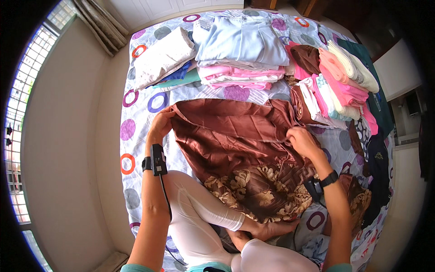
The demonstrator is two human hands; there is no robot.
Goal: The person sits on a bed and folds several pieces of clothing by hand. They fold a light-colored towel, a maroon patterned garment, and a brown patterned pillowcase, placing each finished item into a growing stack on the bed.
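Observation:
A brown satin cloth with a gold floral part (231, 146) is spread over the bed before me and reaches to my crossed legs. At its upper left corner, my left hand (162, 123) pinches the edge between thumb and fingers. My right hand (301, 140), slightly blurred, is at the cloth's right side with its fingers curled on the hemmed edge. Between the hands the upper edge is folded over, and the satin is wrinkled. The floral part lies bunched near my feet.
Folded light blue and pink clothes (241, 44) are stacked beyond the cloth. A white folded pile (166, 56) stands at the left, and pink, peach and cream clothes (340, 81) at the right. Dark clothing (377, 170) lies along the bed's right edge. A cable hangs from my left wrist device.

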